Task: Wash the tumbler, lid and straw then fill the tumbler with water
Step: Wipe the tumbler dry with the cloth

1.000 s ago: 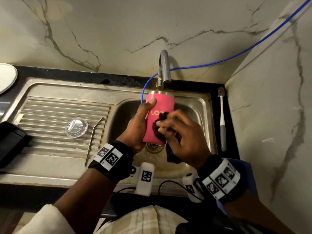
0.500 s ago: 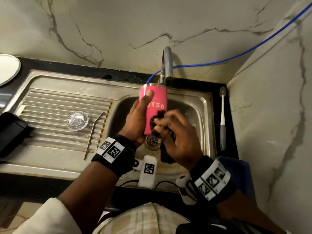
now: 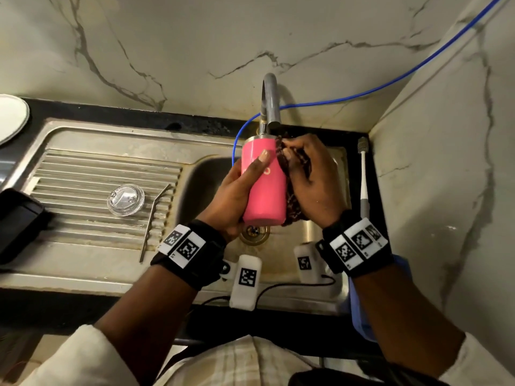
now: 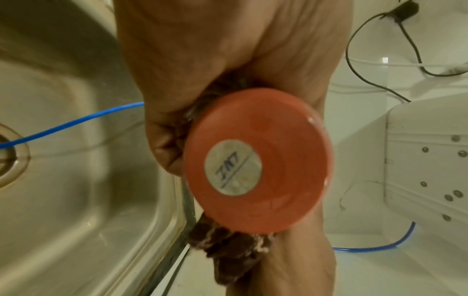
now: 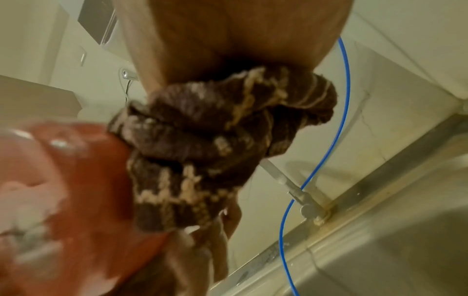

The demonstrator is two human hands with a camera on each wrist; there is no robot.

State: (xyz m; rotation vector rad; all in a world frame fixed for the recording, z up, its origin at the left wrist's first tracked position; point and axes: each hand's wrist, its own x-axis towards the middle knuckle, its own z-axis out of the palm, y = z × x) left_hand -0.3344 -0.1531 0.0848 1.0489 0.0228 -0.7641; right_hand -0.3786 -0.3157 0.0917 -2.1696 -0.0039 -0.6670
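Observation:
My left hand (image 3: 239, 190) grips the pink tumbler (image 3: 264, 185) over the sink basin, its steel rim just under the tap (image 3: 270, 104). Its base with a round sticker faces the left wrist camera as the tumbler (image 4: 255, 160). My right hand (image 3: 312, 176) holds a dark brown patterned cloth (image 3: 292, 196) against the tumbler's right side, up near the rim. The cloth (image 5: 215, 144) is bunched in my palm beside the wet tumbler (image 5: 70, 200). The clear lid (image 3: 126, 200) and the bent metal straw (image 3: 155, 218) lie on the ribbed drainboard to the left.
The steel sink (image 3: 117, 140) sits in a corner of marble walls. A blue hose (image 3: 348, 98) runs past the tap. A long white brush (image 3: 363, 174) lies on the right counter edge, a black object (image 3: 16, 218) at far left, a white plate (image 3: 11, 118) behind it.
The tumbler has turned in my left hand, so its lettering is mostly hidden. My right hand with the cloth has slid from the lower front to the upper right side near the rim.

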